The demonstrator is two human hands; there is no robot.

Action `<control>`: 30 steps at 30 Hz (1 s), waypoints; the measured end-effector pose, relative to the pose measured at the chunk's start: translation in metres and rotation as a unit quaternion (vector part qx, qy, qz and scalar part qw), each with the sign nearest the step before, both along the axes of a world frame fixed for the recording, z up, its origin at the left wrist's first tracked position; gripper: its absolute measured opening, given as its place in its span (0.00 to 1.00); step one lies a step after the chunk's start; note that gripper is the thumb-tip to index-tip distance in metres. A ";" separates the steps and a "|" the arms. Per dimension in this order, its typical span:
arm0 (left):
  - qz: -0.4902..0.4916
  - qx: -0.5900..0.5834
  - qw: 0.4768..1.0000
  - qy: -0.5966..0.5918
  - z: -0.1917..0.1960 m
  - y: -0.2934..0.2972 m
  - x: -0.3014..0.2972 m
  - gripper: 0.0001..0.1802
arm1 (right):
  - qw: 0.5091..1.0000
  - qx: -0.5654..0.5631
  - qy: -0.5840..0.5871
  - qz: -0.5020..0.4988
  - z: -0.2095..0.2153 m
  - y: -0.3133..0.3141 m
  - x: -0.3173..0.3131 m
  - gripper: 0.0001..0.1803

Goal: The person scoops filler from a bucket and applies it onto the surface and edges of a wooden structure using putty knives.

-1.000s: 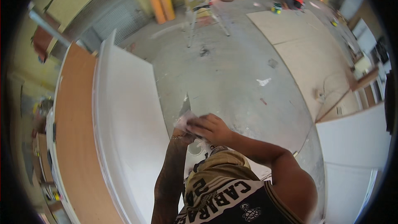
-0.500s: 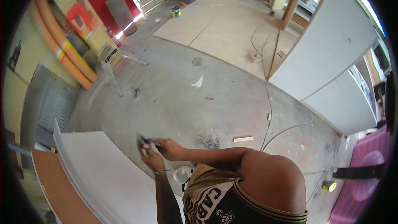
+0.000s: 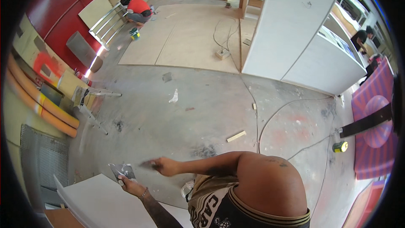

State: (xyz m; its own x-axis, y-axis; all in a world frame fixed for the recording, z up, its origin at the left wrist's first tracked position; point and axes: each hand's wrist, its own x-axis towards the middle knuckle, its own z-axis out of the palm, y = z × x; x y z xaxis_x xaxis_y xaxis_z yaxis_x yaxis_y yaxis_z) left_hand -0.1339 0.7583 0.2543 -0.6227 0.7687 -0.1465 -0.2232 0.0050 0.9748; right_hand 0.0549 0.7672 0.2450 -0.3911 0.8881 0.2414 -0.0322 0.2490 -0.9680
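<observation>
In my left hand [image 3: 133, 186] is a flat metal putty blade [image 3: 114, 169] with some white paste on its face, fingers closed round its near end. My right hand [image 3: 167, 166] is a short way to the right, closed on a thin dark tool [image 3: 147, 164] smeared by motion; it looks like a scraper. The two tools are apart. Below my left hand lies a white panel [image 3: 95, 192] with a raised lip at its left end. A white tub [image 3: 186, 189] stands close to my body, partly hidden by my clothing.
A wood strip [image 3: 236, 136] and cables [image 3: 262, 126] lie on the concrete floor. A metal stand [image 3: 90, 105] is at left, a white cabinet [image 3: 291, 29] at right. A person in red [image 3: 139, 8] crouches by large boards [image 3: 190, 38]. Another person [image 3: 362, 38] is far right.
My hands were together and have come apart, the left moving left and lower. The blade in it shows plainly. The head view has shifted, bringing the far-right person into sight.
</observation>
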 end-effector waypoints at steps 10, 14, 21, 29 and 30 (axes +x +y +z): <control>-0.011 -0.115 0.983 0.141 -0.018 0.017 0.006 0.37 | 0.991 -0.122 -0.011 0.058 0.000 -0.007 0.019 0.19; -0.055 -0.058 0.948 0.308 0.041 0.003 0.082 0.32 | 0.728 -0.534 0.415 -0.107 -0.001 0.032 0.064 0.14; -0.328 0.006 0.903 0.278 0.003 0.044 0.074 0.24 | 0.749 -0.577 0.308 0.106 0.021 0.001 0.063 0.23; -0.162 0.065 0.791 -0.586 0.008 0.039 0.023 0.11 | 0.938 -0.138 0.057 -0.314 -0.003 -0.003 0.100 0.13; -0.200 0.074 0.753 -0.623 0.010 0.025 0.023 0.13 | 0.951 -0.143 0.058 -0.267 0.017 -0.006 0.090 0.13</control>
